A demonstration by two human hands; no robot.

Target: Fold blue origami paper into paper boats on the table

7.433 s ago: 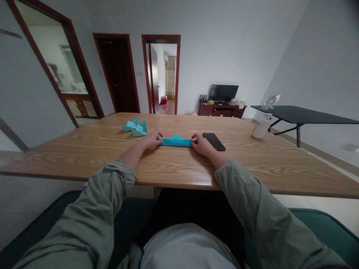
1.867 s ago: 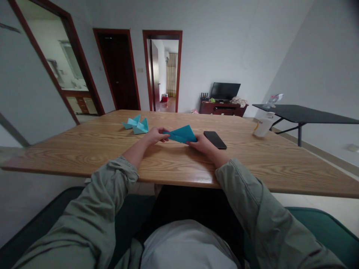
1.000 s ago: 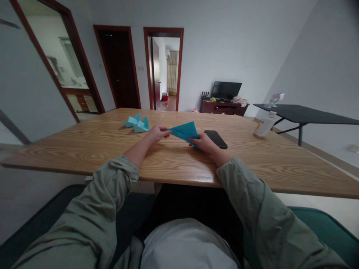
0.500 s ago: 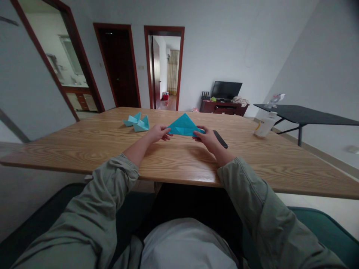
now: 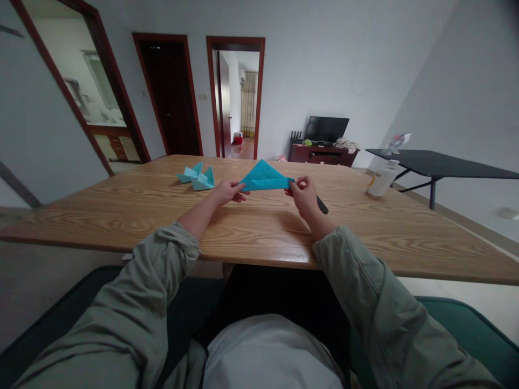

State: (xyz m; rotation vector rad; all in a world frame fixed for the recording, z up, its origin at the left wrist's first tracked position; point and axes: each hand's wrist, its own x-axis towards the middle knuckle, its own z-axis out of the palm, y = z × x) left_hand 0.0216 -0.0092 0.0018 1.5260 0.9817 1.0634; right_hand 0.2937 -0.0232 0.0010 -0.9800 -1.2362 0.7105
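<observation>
A folded sheet of blue paper [image 5: 264, 177], with a triangular peak and a flat band along its lower edge, is held up above the wooden table [image 5: 243, 232]. My left hand [image 5: 228, 191] pinches its left corner between thumb and fingers. At the right end, my right hand [image 5: 303, 193] grips the narrow tip, with thumb and index finger bent together over it. To the left of my left hand stands a light-blue folded paper figure [image 5: 198, 177] with pointed flaps. Behind my right wrist lies a dark flat object [image 5: 321, 205], mostly covered.
A whitish translucent bottle [image 5: 381, 179] stands on the table's right side. Beyond it is a black folding table [image 5: 440, 163] with a clear plastic item on top. A television [image 5: 327, 129] rests on a low dark cabinet by the back wall.
My right hand has shifted slightly right to the paper's tip and its fingers have curled in. The paper's right end has risen a little. My left hand keeps its pinch.
</observation>
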